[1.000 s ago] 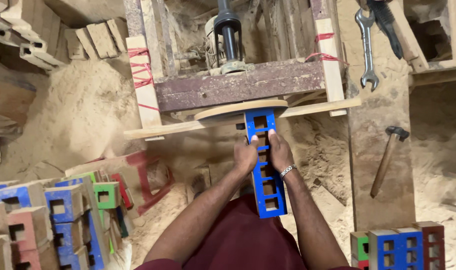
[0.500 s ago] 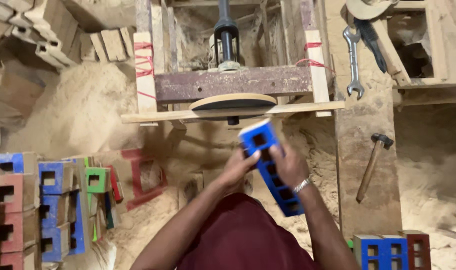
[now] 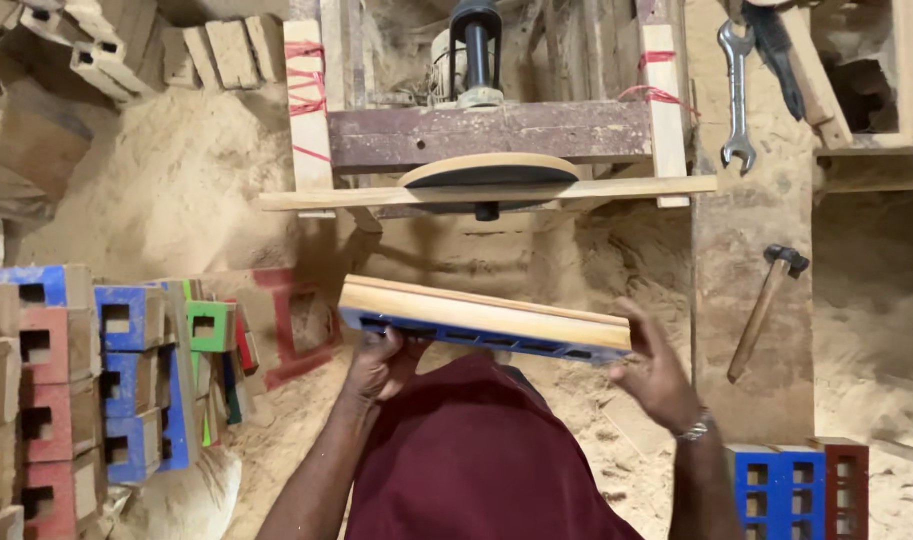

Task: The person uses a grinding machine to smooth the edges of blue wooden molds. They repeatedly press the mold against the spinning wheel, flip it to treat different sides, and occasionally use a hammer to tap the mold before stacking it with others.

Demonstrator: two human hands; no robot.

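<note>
I hold a long wooden block (image 3: pixel 482 315) crosswise in front of me, its bare light-wood side facing up and its blue face with several square holes turned toward me. My left hand (image 3: pixel 382 362) grips its left end from below. My right hand (image 3: pixel 657 375), with a metal wristband, holds the right end. The block hangs below a round sanding disc (image 3: pixel 489 178) that sits behind a thin wooden rail (image 3: pixel 377 198) on a rough wooden frame.
Stacks of blue, red and green painted blocks (image 3: pixel 97 370) stand at the left, and more (image 3: pixel 797 485) at the lower right. A hammer (image 3: pixel 767 305) and a spanner (image 3: pixel 737 95) hang on the wooden post at right. Sawdust covers the ground.
The block was upright against the disc, then pulled back and tilted; now it lies horizontal with its unpainted side up, one hand at each end.
</note>
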